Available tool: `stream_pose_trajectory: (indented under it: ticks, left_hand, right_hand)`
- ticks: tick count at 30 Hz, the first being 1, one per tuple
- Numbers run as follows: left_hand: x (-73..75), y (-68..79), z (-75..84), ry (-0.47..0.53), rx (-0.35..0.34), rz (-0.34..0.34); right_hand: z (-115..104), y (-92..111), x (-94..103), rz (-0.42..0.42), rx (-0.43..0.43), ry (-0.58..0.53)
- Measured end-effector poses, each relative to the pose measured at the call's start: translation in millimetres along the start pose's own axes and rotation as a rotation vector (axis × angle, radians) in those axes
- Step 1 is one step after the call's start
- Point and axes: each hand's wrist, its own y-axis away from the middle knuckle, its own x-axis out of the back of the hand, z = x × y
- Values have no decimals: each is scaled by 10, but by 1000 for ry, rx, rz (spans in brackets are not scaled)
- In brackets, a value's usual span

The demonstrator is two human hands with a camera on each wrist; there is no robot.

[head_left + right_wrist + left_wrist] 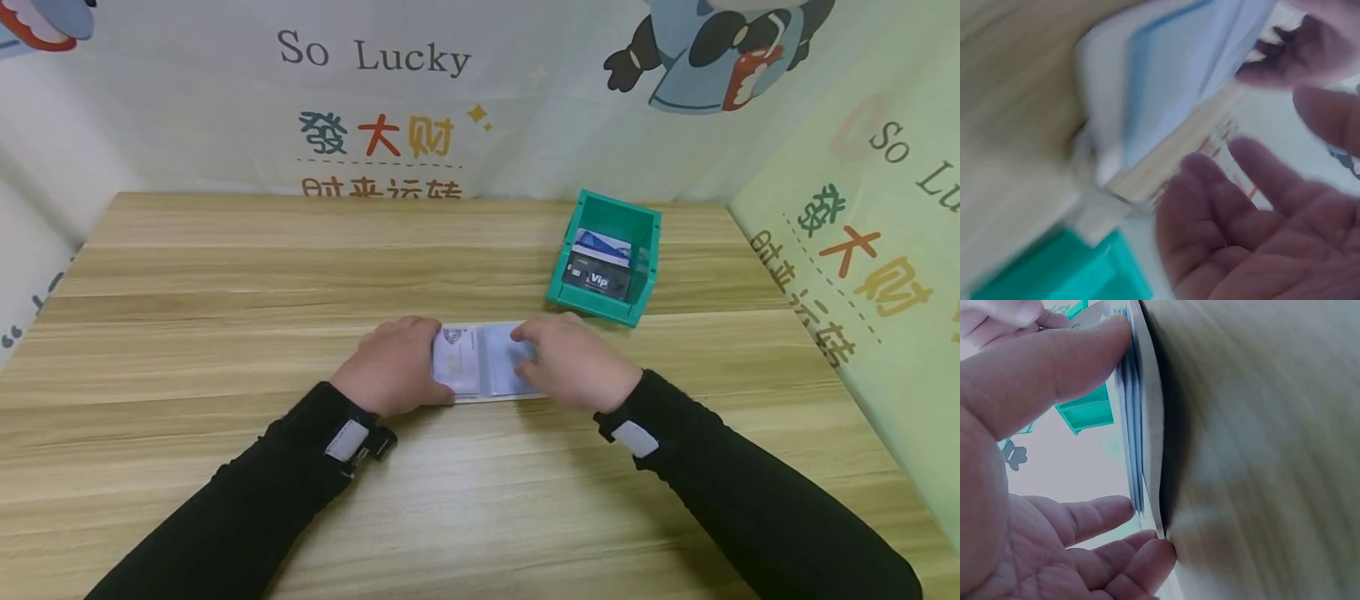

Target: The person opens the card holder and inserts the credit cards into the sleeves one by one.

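A card holder [459,367] with clear plastic sleeves lies spread flat on the wooden table, a printed card showing in its left half. My left hand [393,367] grips its left end, thumb on the near edge and fingers at the far one. Seen edge-on in the left wrist view, the holder [1152,419] has several stacked sleeves over a pale cover. Above the right half is my right hand [577,364], fingers loosely bent. In the right wrist view nothing lies between its fingers [1191,212], which appear apart from the holder [1166,87].
Behind the right hand stands a green bin [651,262]. Inside it lie a black card [597,277] marked "Vip" and a blue and white card [603,245]. A printed cloth [525,158] hangs along the back of the table [300,275] and its right side.
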Motion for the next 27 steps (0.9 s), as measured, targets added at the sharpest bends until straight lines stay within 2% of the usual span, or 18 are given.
stream_pose_trajectory:
  ticks: [3,6,12,18,23,27]
  left_hand:
    - [-3,-1,-4,-12,10,-4]
    - [-7,-7,-7,-9,14,-4]
    - [27,-20,-8,44,18,-23]
    - [37,-43,-53,187,62,-48]
    - [58,-53,-97,293,88,-20]
    - [88,-55,-103,344,82,13]
  right_hand:
    - [78,37,-42,-23,53,178]
    - [118,64,-87,-58,83,238]
    - [125,75,-88,-86,126,246]
    - [117,81,-93,-116,110,224]
    - [105,81,-101,-115,113,240]
    - [93,85,-98,-119,117,255]
